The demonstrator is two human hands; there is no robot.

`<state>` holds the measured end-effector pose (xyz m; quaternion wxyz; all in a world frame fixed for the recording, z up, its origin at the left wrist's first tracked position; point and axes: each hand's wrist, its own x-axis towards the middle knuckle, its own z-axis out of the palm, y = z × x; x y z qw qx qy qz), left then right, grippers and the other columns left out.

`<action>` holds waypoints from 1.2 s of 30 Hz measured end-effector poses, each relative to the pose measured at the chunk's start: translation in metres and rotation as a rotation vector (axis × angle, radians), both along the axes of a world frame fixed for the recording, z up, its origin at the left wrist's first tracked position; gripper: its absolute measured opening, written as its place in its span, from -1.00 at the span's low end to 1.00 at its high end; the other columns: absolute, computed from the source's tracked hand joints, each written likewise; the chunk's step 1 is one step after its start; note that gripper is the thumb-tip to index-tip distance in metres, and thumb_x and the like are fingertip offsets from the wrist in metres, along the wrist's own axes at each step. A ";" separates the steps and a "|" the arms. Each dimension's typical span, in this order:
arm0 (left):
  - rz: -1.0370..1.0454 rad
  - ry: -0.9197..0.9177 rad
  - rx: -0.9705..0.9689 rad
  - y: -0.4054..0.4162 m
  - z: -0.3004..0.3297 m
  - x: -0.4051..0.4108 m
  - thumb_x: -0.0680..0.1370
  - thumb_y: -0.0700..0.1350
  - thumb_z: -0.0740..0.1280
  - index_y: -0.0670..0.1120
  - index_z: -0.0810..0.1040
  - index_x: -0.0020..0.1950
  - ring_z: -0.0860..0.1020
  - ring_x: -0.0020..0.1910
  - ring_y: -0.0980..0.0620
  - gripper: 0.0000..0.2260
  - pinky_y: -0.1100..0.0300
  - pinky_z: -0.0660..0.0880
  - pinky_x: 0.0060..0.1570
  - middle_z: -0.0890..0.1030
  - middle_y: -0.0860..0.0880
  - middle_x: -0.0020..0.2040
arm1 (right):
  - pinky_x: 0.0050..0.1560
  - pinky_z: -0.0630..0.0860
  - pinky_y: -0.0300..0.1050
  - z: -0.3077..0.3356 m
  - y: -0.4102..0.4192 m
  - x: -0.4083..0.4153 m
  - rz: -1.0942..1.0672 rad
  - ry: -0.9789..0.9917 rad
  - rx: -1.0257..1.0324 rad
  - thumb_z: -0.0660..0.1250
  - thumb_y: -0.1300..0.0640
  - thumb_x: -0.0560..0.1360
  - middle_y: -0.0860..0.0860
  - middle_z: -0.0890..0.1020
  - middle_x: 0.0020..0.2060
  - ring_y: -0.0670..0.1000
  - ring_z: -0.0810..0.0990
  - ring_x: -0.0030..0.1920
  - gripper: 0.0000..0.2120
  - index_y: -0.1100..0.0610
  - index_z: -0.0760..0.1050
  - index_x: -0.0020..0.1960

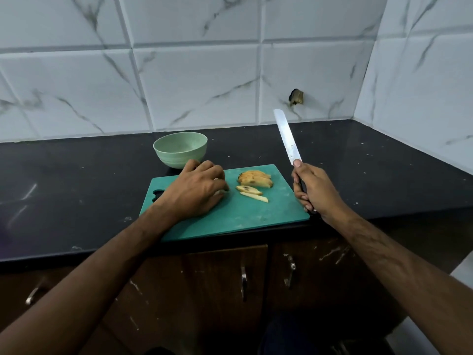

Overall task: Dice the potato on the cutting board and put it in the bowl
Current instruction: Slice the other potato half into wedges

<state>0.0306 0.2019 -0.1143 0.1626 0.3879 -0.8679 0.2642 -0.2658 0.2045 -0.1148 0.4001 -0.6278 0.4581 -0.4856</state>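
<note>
Left hand [195,189] curled over pale bits, board [230,216] at 9 o'clock; right hand [311,189] grips knife [286,135], blade up. I judge halfway: potato [256,178] slices uncut at 12; bowl [180,148] looks empty.

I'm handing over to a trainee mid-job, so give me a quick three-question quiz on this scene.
1. True or false: the pale green bowl holds potato pieces.
2. Which hand grips the steel-bladed knife? A left hand B right hand
3. Fill in: the sliced potato lies on the ___ plastic cutting board.

Key: 1 false, no pieces are visible inside; 2 B; 3 teal.
</note>
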 end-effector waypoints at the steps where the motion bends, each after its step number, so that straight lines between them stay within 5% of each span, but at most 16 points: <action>1: -0.019 0.007 0.003 0.001 0.002 -0.006 0.59 0.06 0.19 0.05 0.64 0.12 0.53 0.07 -0.06 -0.73 0.00 0.30 0.02 0.58 0.03 0.07 | -0.60 0.22 -0.26 0.000 0.000 0.000 0.001 -0.001 0.000 0.10 -0.09 0.72 0.02 0.30 -0.53 -0.07 0.21 -0.60 -0.59 0.18 0.35 -0.15; 7: -0.239 -0.006 0.145 0.005 0.012 -0.064 0.55 -0.20 0.31 0.02 0.56 0.27 0.56 0.12 -0.01 -0.69 -0.01 0.35 0.02 0.63 0.06 0.19 | -0.60 0.21 -0.26 -0.001 0.000 0.000 -0.002 -0.002 0.005 0.10 -0.09 0.72 0.02 0.29 -0.53 -0.06 0.21 -0.60 -0.59 0.18 0.35 -0.17; 14: -0.276 -0.042 0.133 0.006 0.014 -0.068 0.51 -0.18 0.22 0.04 0.60 0.18 0.58 0.01 0.04 -0.70 0.04 0.32 0.00 0.62 0.08 0.06 | -0.60 0.21 -0.26 0.000 0.001 -0.002 -0.007 -0.004 -0.001 0.10 -0.09 0.72 0.03 0.28 -0.53 -0.06 0.20 -0.59 -0.59 0.18 0.35 -0.16; 20: -0.298 0.565 0.369 0.022 0.023 -0.037 0.55 -0.20 0.46 -0.09 0.65 0.05 0.63 -0.08 0.11 -0.90 0.12 0.56 -0.04 0.61 0.07 -0.04 | -0.61 0.21 -0.27 -0.001 0.000 -0.001 -0.001 -0.002 0.003 0.11 -0.10 0.72 0.02 0.28 -0.53 -0.06 0.20 -0.60 -0.59 0.18 0.35 -0.16; 22: -0.247 0.637 0.379 0.027 0.020 -0.027 0.51 -0.19 0.52 -0.11 0.66 -0.01 0.65 -0.11 0.11 -0.90 0.14 0.57 -0.08 0.67 0.09 -0.10 | -0.61 0.21 -0.27 -0.002 -0.001 -0.001 0.000 0.008 0.001 0.11 -0.10 0.72 0.02 0.29 -0.53 -0.06 0.20 -0.60 -0.59 0.17 0.35 -0.16; 31: -0.103 0.352 0.313 0.040 -0.010 -0.004 0.57 0.10 0.37 0.11 0.65 0.02 0.54 -0.04 0.25 -0.88 -0.03 0.38 0.05 0.59 0.19 -0.09 | -0.60 0.21 -0.26 0.005 0.003 0.002 0.001 0.077 0.041 0.11 -0.12 0.71 0.01 0.30 -0.53 -0.06 0.22 -0.61 -0.58 0.16 0.36 -0.17; 36: -0.087 0.329 0.368 0.040 -0.013 0.004 0.59 0.11 0.22 0.11 0.64 0.20 0.48 0.07 0.22 -0.71 0.09 0.19 0.03 0.53 0.19 -0.03 | -0.59 0.27 -0.22 0.025 0.022 -0.001 0.113 0.406 0.186 0.14 -0.14 0.70 -0.02 0.35 -0.53 -0.05 0.26 -0.61 -0.58 0.14 0.38 -0.17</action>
